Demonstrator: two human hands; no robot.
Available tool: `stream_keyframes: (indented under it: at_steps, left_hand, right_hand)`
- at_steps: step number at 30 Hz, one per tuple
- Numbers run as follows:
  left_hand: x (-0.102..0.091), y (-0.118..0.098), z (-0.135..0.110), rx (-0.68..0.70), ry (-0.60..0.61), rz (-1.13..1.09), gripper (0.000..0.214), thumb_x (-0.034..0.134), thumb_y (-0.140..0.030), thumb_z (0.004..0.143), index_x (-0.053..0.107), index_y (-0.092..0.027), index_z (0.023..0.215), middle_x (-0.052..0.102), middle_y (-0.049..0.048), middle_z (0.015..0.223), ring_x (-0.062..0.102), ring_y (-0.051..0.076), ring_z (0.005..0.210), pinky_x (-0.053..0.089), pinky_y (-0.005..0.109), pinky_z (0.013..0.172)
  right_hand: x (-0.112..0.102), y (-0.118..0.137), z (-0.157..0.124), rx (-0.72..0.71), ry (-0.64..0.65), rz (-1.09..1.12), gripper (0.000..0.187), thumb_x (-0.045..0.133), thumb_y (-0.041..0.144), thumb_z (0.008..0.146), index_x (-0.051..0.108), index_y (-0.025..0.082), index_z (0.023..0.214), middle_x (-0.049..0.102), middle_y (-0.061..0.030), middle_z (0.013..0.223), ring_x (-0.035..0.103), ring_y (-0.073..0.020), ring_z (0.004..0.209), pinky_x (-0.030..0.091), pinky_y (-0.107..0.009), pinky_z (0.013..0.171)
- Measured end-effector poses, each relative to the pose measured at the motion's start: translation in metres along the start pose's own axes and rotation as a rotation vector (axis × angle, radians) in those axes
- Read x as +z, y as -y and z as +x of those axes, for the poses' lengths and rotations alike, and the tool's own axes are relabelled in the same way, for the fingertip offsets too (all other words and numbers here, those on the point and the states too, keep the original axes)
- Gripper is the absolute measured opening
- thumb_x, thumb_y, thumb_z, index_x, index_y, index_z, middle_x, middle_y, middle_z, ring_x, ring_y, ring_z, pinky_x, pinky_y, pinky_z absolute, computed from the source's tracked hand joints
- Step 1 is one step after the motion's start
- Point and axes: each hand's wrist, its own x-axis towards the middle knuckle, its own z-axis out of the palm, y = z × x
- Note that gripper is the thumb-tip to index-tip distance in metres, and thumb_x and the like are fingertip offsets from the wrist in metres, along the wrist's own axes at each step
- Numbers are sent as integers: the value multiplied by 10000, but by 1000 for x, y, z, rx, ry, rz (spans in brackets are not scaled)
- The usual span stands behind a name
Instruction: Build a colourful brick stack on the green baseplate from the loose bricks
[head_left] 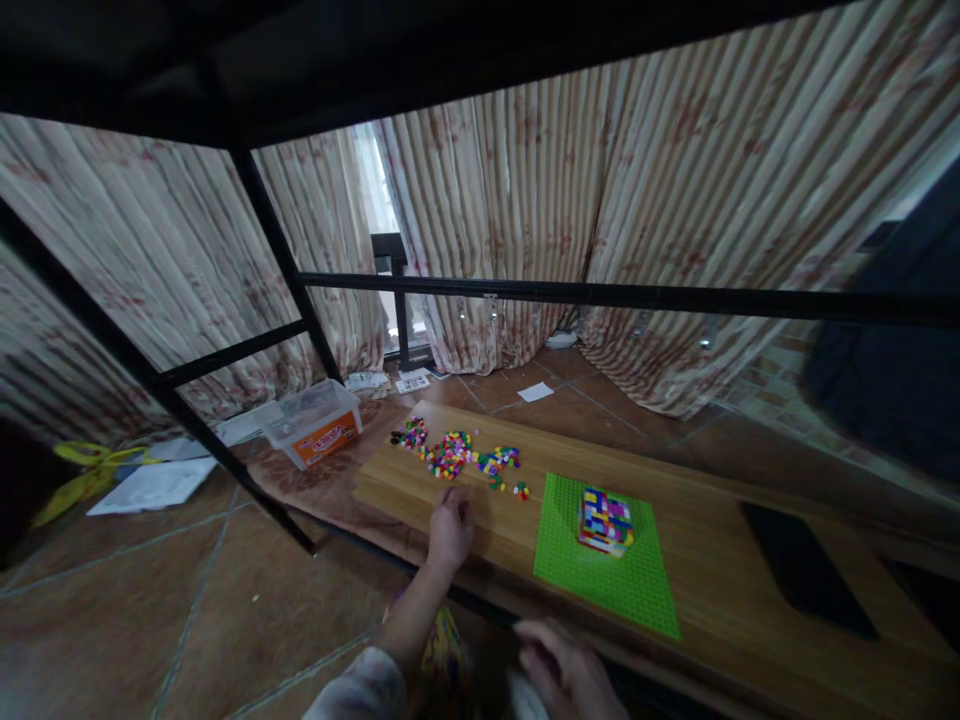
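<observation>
My left hand (pixel 451 528) rests over the wooden board just in front of the loose toy bricks, its fingers curled together. Whatever it may hold is hidden. Mixed small bricks (pixel 450 453) lie in several heaps beyond it, with a small group (pixel 520 490) off to the right. Below the board's front edge is my right hand (pixel 570 672), a little blurred, with bent fingers drawn together; I cannot make out anything in them. A green baseplate (pixel 555 540) lies to the right, and on it stands a boxy, multicoloured brick build (pixel 606 520).
The wooden board (pixel 697 490) carries a dark flat tablet-like thing (pixel 806 568) at right. A clear plastic box (pixel 319 425) with an orange label sits at left. Black metal bars (pixel 525 290) frame the space. Papers (pixel 535 392) lie on the tiled floor before striped curtains (pixel 510 200).
</observation>
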Motion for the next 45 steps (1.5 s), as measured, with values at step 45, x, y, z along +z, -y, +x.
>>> stream_keyframes:
  at_steps: [45]
  left_hand:
    - [4,39,72,17,-7,252,643,464,-524,872,430,-111,1363,375,224,1450,297,377,1372,282,573,1087]
  right_hand:
    - [6,-4,341,-434,139,-230,436,353,442,953,660,223,1173,613,-64,1290,497,-188,1259,312,-426,1120]
